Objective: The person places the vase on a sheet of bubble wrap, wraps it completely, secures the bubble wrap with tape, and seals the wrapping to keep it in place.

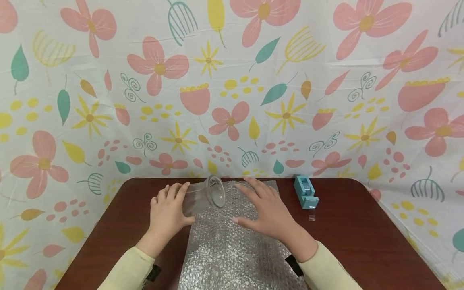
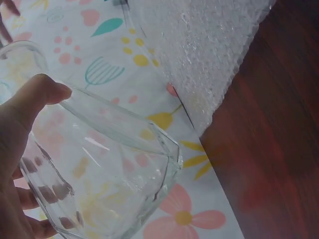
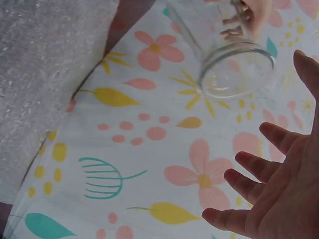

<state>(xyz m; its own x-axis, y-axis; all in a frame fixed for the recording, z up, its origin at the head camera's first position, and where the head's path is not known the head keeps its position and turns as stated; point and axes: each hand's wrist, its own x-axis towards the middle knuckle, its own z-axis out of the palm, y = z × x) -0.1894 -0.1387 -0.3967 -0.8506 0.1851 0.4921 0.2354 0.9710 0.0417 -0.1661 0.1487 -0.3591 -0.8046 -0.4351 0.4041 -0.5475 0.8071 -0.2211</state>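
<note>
A dark reddish-brown wooden table (image 1: pixel 362 233) with rounded corners stands against a backdrop of white floral cloth (image 1: pixel 232 80) printed with pink flowers, yellow daisies and teal leaves. The cloth hangs behind the table and falls down both of its sides. A sheet of silvery bubble wrap (image 1: pixel 232 253) lies flat on the middle of the table, running from the far edge toward the person. To its right, apart from the sheet, sits a small light-blue tape dispenser (image 1: pixel 305 192).

A clear glass (image 1: pixel 204 195) lies on its side at the far left corner of the bubble wrap, its wide round mouth turned toward the right. It is see-through, with a thick rim and faceted walls near its base, as the left wrist view shows close up.

The left hand (image 1: pixel 168 209) holds the glass from the left, fingers curved over its body and thumb pressed along its side. The right hand (image 1: pixel 266 211) rests flat on the bubble wrap just right of the glass's mouth, fingers spread and straight, gripping nothing. Both arms wear pale yellow sleeves (image 1: pixel 326 268) with a dark band at each wrist.
</note>
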